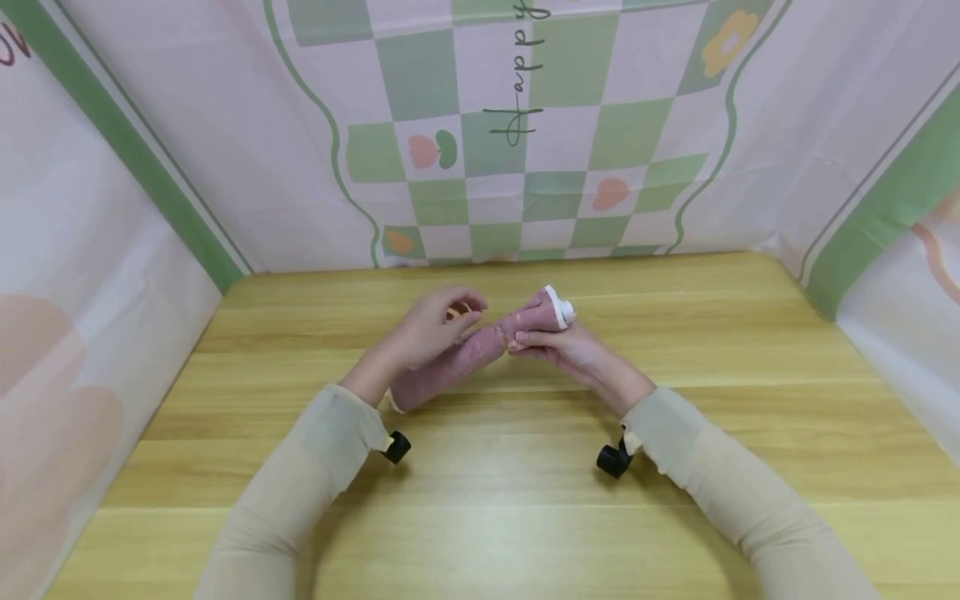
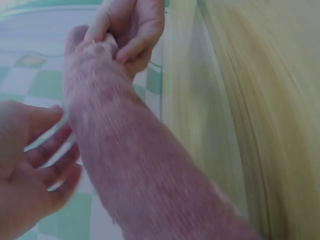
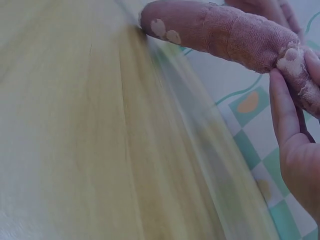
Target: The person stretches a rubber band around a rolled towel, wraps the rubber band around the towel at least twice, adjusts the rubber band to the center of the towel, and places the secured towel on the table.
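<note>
A dusty-pink rolled towel (image 1: 453, 362) slants across the middle of the table, narrowed at a waist to the right of its middle. Its right end flares out with a white edge (image 1: 558, 308). My right hand (image 1: 558, 346) pinches the towel at the narrow part, thumb on the near side. My left hand (image 1: 442, 321) hovers over the thicker left half, fingers loosely bent. In the left wrist view, gaps show between the left fingers (image 2: 50, 150) beside the roll. White patches (image 3: 165, 30) mark the towel near its far end in the right wrist view.
The wood-grain table (image 1: 480, 517) reaches back to a printed cloth wall (image 1: 495, 167) with green checks. More cloth walls stand at left (image 1: 67, 292) and right (image 1: 900, 208). A small black camera (image 1: 397, 447) hangs from each cuff.
</note>
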`<action>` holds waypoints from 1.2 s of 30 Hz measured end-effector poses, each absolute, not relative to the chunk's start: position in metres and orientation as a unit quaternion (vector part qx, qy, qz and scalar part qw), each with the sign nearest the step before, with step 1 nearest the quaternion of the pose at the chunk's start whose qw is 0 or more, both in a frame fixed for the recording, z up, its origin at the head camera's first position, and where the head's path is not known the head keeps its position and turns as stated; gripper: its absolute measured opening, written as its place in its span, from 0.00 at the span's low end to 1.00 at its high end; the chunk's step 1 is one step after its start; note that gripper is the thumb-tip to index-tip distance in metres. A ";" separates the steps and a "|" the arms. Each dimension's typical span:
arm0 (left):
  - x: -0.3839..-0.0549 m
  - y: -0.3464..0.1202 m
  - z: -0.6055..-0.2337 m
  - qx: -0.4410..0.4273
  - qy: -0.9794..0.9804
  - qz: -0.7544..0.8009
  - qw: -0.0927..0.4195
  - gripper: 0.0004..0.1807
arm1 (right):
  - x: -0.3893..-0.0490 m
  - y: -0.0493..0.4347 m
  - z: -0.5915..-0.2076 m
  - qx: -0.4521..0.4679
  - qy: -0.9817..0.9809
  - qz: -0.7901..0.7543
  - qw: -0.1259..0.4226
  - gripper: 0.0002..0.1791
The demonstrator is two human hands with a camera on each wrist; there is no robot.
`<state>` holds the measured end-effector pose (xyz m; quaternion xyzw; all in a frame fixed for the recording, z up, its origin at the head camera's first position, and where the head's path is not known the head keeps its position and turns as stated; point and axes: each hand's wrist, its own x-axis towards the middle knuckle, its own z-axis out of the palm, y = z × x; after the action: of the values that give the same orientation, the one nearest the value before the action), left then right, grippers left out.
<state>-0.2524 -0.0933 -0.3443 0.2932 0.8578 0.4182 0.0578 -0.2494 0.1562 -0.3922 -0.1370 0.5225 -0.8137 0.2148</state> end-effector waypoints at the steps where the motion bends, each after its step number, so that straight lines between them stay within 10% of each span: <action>1: -0.252 -0.092 -0.343 0.300 0.858 0.416 0.039 0.08 | -0.249 0.156 -0.392 -0.137 0.522 -0.814 0.214 0.19; 18: -0.246 -0.082 -0.350 0.446 0.832 0.322 -0.071 0.08 | -0.253 0.157 -0.390 -0.155 0.544 -0.802 0.192 0.18; 36: -0.248 -0.079 -0.332 0.463 0.854 0.237 -0.001 0.07 | -0.253 0.151 -0.389 -0.148 0.578 -0.785 0.165 0.12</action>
<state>-0.2477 -0.0791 -0.3321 0.4635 0.8539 0.2366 -0.0013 -0.2530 0.1508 -0.3892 -0.1480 0.5781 -0.7854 0.1646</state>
